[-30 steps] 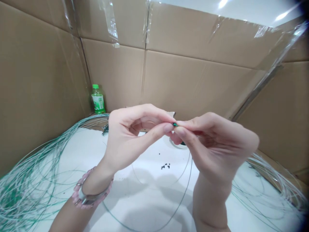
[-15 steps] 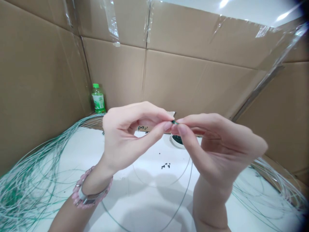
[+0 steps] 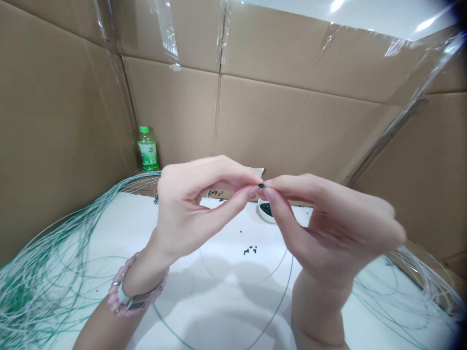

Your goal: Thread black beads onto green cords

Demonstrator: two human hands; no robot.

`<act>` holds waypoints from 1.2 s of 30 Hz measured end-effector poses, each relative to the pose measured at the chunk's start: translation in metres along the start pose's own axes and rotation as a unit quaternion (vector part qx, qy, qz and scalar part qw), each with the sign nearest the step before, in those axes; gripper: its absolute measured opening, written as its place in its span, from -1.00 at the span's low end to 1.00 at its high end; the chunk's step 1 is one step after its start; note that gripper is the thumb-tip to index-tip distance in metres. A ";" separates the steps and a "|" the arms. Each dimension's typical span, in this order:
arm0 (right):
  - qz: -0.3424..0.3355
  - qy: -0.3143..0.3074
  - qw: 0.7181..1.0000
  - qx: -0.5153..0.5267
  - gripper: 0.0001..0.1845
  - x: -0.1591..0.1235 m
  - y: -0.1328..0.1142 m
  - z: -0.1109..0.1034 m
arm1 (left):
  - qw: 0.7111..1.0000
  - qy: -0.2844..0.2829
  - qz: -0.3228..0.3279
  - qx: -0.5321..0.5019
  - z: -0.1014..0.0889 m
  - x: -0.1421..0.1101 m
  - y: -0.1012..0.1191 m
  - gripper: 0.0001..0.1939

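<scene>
My left hand and my right hand are raised above the white table, fingertips meeting. Thumb and forefinger of each hand pinch a tiny dark green bead between them. A thin green cord hangs from under my right hand and loops down over the table toward me. Whether the bead is on the cord's end I cannot make out. A pink bead bracelet circles my left wrist.
A small white dish of dark beads stands behind my hands, with a few loose beads on the white table. Bundles of green and white cords lie left and right. A green bottle stands in the cardboard corner.
My right hand has turned and drifted slightly right, uncovering the white dish behind it. The pinch on the bead has stayed in place.
</scene>
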State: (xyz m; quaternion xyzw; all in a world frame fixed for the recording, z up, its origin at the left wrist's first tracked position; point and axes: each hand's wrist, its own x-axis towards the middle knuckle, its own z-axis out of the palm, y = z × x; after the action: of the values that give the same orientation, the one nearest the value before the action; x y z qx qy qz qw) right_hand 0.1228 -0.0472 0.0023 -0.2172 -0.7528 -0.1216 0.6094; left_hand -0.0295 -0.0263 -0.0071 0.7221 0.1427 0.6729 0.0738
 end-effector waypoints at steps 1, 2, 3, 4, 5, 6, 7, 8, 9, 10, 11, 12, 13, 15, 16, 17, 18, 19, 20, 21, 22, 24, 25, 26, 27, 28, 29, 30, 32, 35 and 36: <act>-0.005 0.000 1.000 -0.003 -0.70 0.000 0.000 -0.001 | 1.000 -0.002 0.001 0.005 0.000 0.000 0.000 -0.80; -0.006 -0.001 1.000 -0.005 -0.71 -0.001 0.001 -0.001 | 1.000 -0.005 0.003 0.005 0.000 0.001 0.000 -0.81; -0.006 0.002 1.000 -0.002 -0.73 -0.001 0.001 -0.001 | 1.000 -0.007 0.005 0.003 0.000 0.001 0.001 -0.80; -0.006 0.007 1.000 0.002 -0.75 -0.002 0.002 -0.001 | 1.000 -0.008 0.004 0.000 0.000 0.001 0.001 -0.80; -0.002 0.010 1.000 0.008 -0.76 -0.003 0.004 -0.001 | 1.000 -0.008 0.004 -0.003 0.000 0.001 0.001 -0.79; 0.002 0.016 1.000 0.014 -0.76 -0.003 0.005 -0.001 | 1.000 -0.010 0.003 -0.006 0.000 0.001 0.001 -0.79; 0.009 0.019 1.000 0.023 -0.77 -0.003 0.006 -0.001 | 1.000 -0.012 0.001 -0.007 -0.001 0.001 0.001 -0.79; 0.015 0.021 0.999 0.034 -0.76 -0.003 0.007 -0.001 | 1.000 -0.015 0.000 -0.007 -0.001 0.001 0.001 -0.80; 0.021 0.022 0.999 0.044 -0.76 -0.003 0.008 -0.001 | 1.000 -0.019 0.001 -0.003 -0.002 0.001 0.001 -0.81; 0.027 0.020 0.998 0.054 -0.75 -0.003 0.008 -0.001 | 1.000 -0.024 0.001 0.004 -0.002 0.001 0.001 -0.82; 0.030 0.018 0.998 0.061 -0.75 -0.003 0.008 -0.001 | 1.000 -0.026 0.005 0.014 -0.002 0.001 0.001 -0.82; 0.034 0.010 0.997 0.065 -0.74 -0.002 0.008 -0.002 | 0.999 -0.024 0.012 0.027 -0.002 0.001 0.000 -0.83; 0.040 0.001 0.997 0.068 -0.74 -0.002 0.008 -0.002 | 0.999 -0.021 0.024 0.042 -0.002 0.001 0.000 -0.83; 0.057 -0.012 0.995 0.075 -0.75 -0.002 0.007 -0.001 | 0.995 -0.012 0.064 0.079 -0.002 0.002 -0.003 -0.83; 0.067 -0.014 0.994 0.080 -0.75 -0.002 0.006 0.000 | 0.991 -0.007 0.087 0.099 -0.002 0.002 -0.004 -0.82; 0.078 -0.014 0.993 0.083 -0.76 -0.002 0.005 0.002 | 0.987 -0.003 0.107 0.117 -0.001 0.002 -0.005 -0.82; 0.087 -0.015 0.992 0.086 -0.77 -0.002 0.004 0.003 | 0.984 -0.001 0.122 0.132 0.000 0.002 -0.005 -0.82; 0.098 -0.017 0.991 0.086 -0.78 -0.002 0.003 0.004 | 0.981 0.000 0.130 0.142 0.001 0.002 -0.006 -0.83; 0.109 -0.022 0.990 0.084 -0.79 -0.002 0.003 0.005 | 0.980 0.000 0.130 0.147 0.001 0.001 -0.006 -0.84; 0.120 -0.027 0.989 0.081 -0.81 -0.001 0.002 0.005 | 0.981 -0.001 0.125 0.149 0.002 0.001 -0.006 -0.85; 0.132 -0.034 0.988 0.076 -0.82 -0.001 0.002 0.003 | 0.982 -0.002 0.117 0.150 0.003 0.001 -0.007 -0.86; 0.164 -0.062 0.983 0.060 -0.85 0.001 0.003 -0.005 | 0.983 -0.002 0.098 0.155 0.003 0.001 -0.007 -0.86; 0.182 -0.092 0.978 0.049 -0.86 0.003 0.004 -0.010 | 0.983 0.001 0.091 0.159 0.002 0.001 -0.008 -0.86; 0.196 -0.138 0.970 0.038 -0.87 0.004 0.005 -0.016 | 0.982 0.004 0.087 0.165 0.002 0.001 -0.008 -0.86; 0.206 -0.190 0.959 0.026 -0.88 0.005 0.007 -0.022 | 0.982 0.005 0.084 0.170 0.001 0.001 -0.009 -0.86; 0.210 -0.242 0.947 0.015 -0.88 0.006 0.008 -0.027 | 0.981 0.005 0.081 0.174 0.001 0.001 -0.009 -0.86; 0.210 -0.276 0.938 0.011 -0.89 0.007 0.009 -0.030 | 0.981 0.004 0.078 0.176 0.001 0.001 -0.009 -0.87; 0.211 -0.285 0.935 0.012 -0.89 0.007 0.010 -0.032 | 0.981 0.000 0.072 0.177 0.002 0.001 -0.009 -0.87; 0.221 -0.238 0.945 0.038 -0.87 0.007 0.010 -0.029 | 0.983 -0.009 0.055 0.173 0.004 0.000 -0.008 -0.89; 0.236 -0.153 0.955 0.098 -0.86 0.007 0.008 -0.017 | 0.990 -0.007 0.025 0.139 0.010 -0.002 -0.007 -0.92; 0.237 -0.144 0.954 0.113 -0.85 0.008 0.008 -0.014 | 0.993 -0.002 0.009 0.116 0.012 -0.002 -0.008 -0.94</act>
State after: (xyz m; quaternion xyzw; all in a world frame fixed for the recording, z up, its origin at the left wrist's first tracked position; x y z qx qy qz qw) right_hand 0.1369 -0.0452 0.0123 -0.3341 -0.7684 0.1450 0.5263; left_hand -0.0189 -0.0189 -0.0126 0.7281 0.2136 0.6511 -0.0163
